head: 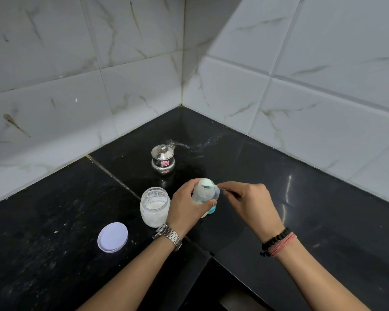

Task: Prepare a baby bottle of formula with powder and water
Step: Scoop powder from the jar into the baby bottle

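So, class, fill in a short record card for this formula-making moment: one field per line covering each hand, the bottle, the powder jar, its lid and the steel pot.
left hand: grips the baby bottle by its body
right hand: holds a scoop at the bottle's open mouth
powder jar: open, white powder inside, left of the bottle
jar lid: off, lying on the black counter
steel pot: lidded, behind the bottle

left hand [185, 204] gripping bottle [203, 191] — spoon [213, 187] at mouth

Marbled wall tiles [130, 63], black countertop [323, 221]
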